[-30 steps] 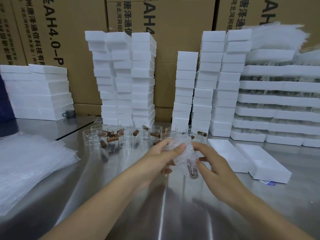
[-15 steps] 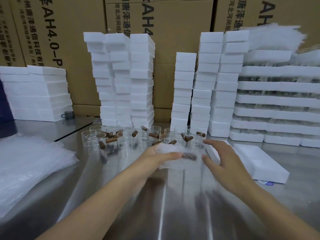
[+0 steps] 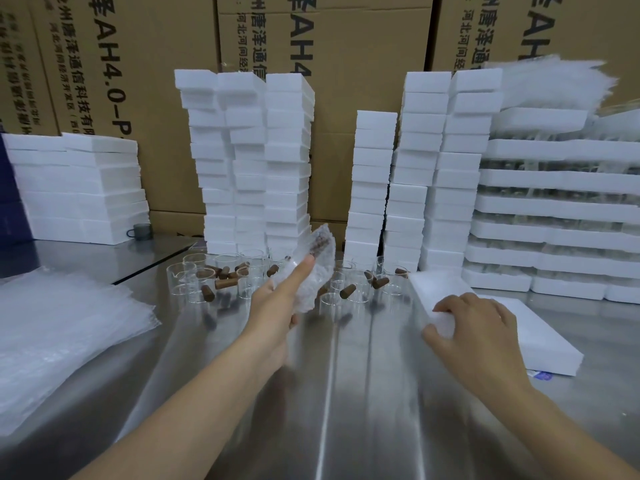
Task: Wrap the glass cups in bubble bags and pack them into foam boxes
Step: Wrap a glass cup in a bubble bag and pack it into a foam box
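My left hand (image 3: 277, 303) holds a glass cup wrapped in a bubble bag (image 3: 313, 268), tilted up with its brown cork end at the top, above the steel table. My right hand (image 3: 474, 327) grips the near end of a white foam box (image 3: 436, 289) that lies flat on the table at the right, its fingers curled over the box's edge. Several bare glass cups (image 3: 228, 268) with brown corks stand and lie in a cluster behind my hands.
A pile of flat bubble bags (image 3: 59, 327) lies at the left. A second foam box (image 3: 540, 334) lies right of the gripped one. Tall stacks of foam boxes (image 3: 249, 161) stand behind, with wider stacks at far left and right, and cardboard cartons beyond.
My right hand let go of the wrapped cup and moved right onto the foam box. My left hand raised the wrapped cup and tilted it up.
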{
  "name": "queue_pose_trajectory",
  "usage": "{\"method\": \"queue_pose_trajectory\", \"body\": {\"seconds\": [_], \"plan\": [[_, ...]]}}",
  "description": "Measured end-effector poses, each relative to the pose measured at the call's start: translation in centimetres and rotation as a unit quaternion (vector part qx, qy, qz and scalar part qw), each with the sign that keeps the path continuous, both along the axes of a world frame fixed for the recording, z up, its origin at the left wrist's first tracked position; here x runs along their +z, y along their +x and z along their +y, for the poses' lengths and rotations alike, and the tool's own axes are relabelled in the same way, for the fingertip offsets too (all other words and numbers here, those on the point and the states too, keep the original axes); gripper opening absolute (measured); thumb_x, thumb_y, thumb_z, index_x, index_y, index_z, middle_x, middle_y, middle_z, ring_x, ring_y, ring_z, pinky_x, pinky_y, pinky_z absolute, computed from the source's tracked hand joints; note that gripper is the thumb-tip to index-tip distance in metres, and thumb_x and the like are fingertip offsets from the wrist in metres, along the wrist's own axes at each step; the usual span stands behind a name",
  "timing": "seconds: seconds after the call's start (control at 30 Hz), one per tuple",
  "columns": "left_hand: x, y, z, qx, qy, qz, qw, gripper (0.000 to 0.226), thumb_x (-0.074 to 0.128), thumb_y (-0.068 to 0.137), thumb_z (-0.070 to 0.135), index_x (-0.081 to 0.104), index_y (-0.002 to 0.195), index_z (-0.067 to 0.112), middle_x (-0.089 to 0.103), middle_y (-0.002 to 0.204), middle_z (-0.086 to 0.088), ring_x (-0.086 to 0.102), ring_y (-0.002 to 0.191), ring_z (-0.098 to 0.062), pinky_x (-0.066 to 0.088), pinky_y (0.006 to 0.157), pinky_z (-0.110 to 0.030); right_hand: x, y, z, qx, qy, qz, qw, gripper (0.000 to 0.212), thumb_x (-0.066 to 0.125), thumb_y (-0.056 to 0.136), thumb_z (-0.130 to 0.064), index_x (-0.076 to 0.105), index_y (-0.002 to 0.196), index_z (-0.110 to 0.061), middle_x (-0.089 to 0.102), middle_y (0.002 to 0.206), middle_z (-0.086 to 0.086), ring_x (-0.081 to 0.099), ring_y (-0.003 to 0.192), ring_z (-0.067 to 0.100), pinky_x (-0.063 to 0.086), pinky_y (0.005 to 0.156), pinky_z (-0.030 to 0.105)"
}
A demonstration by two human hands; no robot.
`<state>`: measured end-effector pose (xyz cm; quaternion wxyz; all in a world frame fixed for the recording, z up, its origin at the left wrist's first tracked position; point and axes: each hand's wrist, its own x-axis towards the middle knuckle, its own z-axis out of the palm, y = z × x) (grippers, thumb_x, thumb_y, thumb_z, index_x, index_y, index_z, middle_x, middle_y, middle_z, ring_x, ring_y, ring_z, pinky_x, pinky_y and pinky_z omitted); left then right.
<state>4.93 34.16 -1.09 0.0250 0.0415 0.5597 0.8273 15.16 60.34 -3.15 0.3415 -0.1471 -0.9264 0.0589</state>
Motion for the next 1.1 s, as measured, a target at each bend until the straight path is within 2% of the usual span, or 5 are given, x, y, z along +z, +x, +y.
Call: {"method": "queue_pose_trajectory", "body": {"seconds": [0.13,0.33,0.5,0.7,1.1], "plan": [[0.5,0.1,-0.2,0.058,0.010,0.034,0.998,0.046,0.089,0.076,0.061,0.068,0.104,0.030,0.075,0.086,0.018,0.063,0.086,-0.006,0.048,0.077,-0.028,0.5,0.8,-1.6,0.158,-0.062,0.086,0.982,0.019,0.066,0.077,-0.030,0.059,0.094,-0.026,0.056,0.100,-0.013,0.051,0.103,0.019,0.038,0.094,0.031],[1.0,0.3,-0.5,0.041,-0.020,0.085,0.995,0.057,0.087,0.072,0.062,0.065,0.117,0.035,0.075,0.109,0.016,0.070,0.097,-0.004,0.053,0.080,-0.026,-0.3,1.3,-3.1,0.296,-0.067,-0.049,0.951,0.017,0.052,0.074,-0.033,0.048,0.091,-0.031,0.056,0.104,-0.015,0.053,0.107,0.011,0.045,0.090,0.024],[-0.7,0.0,0.6,0.011,-0.186,0.187,0.964,0.037,0.093,0.077,0.049,0.068,0.103,0.038,0.073,0.091,0.036,0.069,0.085,0.013,0.052,0.069,-0.007,-0.9,1.0,-3.0,0.294,-0.031,-0.139,0.945,0.021,0.048,0.072,-0.043,0.046,0.092,-0.035,0.051,0.099,-0.020,0.049,0.102,0.002,0.048,0.088,0.030],[-3.3,0.4,1.5,0.010,-0.408,0.240,0.881,0.068,0.090,0.064,0.070,0.065,0.121,0.041,0.071,0.111,0.022,0.067,0.104,-0.006,0.056,0.090,-0.031,-1.1,0.9,-3.2,0.278,-0.036,-0.159,0.947,0.024,0.046,0.072,-0.044,0.047,0.094,-0.034,0.051,0.098,-0.017,0.046,0.100,-0.003,0.043,0.085,0.022],[-2.1,-0.8,-0.8,-0.037,-0.525,0.259,0.810,0.059,0.077,0.067,0.074,0.058,0.119,0.054,0.064,0.124,0.018,0.054,0.125,-0.015,0.044,0.104,-0.038,-1.1,0.7,-2.7,0.252,-0.042,-0.169,0.952,0.022,0.050,0.078,-0.040,0.051,0.100,-0.034,0.052,0.105,-0.017,0.049,0.101,-0.001,0.044,0.085,0.022]]}}
